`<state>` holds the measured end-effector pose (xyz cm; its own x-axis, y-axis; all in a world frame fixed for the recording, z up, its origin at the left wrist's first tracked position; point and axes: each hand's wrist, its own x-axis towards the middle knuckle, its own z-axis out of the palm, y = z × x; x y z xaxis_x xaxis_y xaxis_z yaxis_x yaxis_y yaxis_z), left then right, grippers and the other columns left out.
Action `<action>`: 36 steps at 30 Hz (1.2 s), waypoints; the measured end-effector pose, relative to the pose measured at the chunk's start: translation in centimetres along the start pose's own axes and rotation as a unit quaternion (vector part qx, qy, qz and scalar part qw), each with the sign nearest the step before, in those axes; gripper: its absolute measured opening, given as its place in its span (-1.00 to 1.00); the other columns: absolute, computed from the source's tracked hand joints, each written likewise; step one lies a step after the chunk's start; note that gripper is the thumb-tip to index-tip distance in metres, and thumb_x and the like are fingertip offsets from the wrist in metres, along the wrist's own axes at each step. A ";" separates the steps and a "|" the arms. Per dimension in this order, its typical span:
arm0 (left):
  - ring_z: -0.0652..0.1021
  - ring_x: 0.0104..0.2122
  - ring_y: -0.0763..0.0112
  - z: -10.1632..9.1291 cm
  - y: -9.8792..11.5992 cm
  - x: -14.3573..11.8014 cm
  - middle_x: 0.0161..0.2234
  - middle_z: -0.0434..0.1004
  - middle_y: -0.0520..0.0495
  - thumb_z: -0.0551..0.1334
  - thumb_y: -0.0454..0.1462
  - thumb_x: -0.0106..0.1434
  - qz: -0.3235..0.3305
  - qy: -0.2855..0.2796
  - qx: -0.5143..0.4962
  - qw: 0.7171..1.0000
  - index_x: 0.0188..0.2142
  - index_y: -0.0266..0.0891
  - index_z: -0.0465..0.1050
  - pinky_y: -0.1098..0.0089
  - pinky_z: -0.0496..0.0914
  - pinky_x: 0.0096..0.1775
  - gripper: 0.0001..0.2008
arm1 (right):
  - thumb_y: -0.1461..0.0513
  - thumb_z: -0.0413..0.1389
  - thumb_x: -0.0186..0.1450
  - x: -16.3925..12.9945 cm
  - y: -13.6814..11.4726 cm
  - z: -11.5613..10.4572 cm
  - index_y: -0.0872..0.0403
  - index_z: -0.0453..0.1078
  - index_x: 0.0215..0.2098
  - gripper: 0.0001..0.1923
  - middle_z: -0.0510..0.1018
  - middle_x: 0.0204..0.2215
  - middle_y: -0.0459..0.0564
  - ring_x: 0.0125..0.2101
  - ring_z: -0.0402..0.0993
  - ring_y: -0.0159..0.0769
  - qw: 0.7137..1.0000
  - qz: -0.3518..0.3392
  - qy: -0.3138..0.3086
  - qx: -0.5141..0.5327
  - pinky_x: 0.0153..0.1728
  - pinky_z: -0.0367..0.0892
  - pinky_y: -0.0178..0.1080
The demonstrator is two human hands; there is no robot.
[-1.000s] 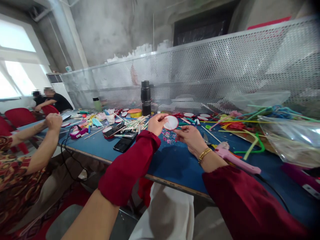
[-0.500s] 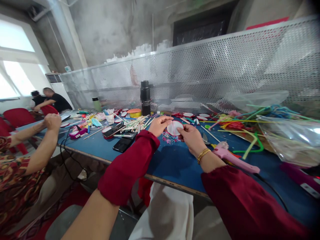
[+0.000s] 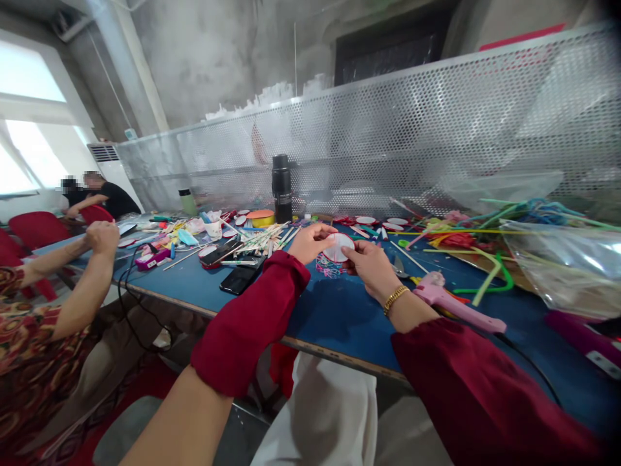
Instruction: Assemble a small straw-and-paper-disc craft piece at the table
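Observation:
Between my two hands is a round white disc with a red rim (image 3: 338, 247), held a little above the table. My left hand (image 3: 311, 243) grips its left edge between thumb and fingers. On its right edge, the thumb and fingers of my right hand (image 3: 369, 264) pinch it, the thumb lying over the white face. Just below the disc is a tangle of thin pink and blue loops (image 3: 328, 266) on the table. To the right of my right wrist lies a pink glue gun (image 3: 456, 307) with a black cord.
A black bottle (image 3: 282, 191) stands behind my hands. Left of them are a bundle of paper sticks (image 3: 266, 239) and a black phone (image 3: 239, 278). Coloured pipe cleaners (image 3: 504, 275) and a clear plastic bag (image 3: 567, 268) lie on the right. Another person's hands (image 3: 103, 237) are at far left.
Both hands keep their hold on the disc, which has shifted very slightly. The view has moved a little; nothing else has visibly changed.

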<state>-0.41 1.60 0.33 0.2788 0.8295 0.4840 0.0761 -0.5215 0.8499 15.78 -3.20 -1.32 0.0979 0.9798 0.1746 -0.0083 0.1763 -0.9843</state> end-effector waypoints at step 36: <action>0.59 -0.36 0.40 0.6 0.7 -1.2 -0.21 0.64 -0.16 0.53 -0.29 0.00 -0.115 -0.129 -0.100 0.980 0.06 -0.31 0.49 0.42 0.48 -0.33 -0.39 | 0.07 0.34 0.03 1.1 0.7 -0.5 0.02 0.40 -0.40 -0.71 0.46 -0.64 -0.15 -0.64 0.36 -0.35 0.997 -0.030 0.067 0.023 -0.60 0.32 -0.28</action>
<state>-0.07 0.08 0.24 0.5104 0.8291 0.2282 -0.0159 -0.2562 0.9665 16.38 -2.03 -1.80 0.2311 0.9466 0.2247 -0.0438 0.2408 -0.9696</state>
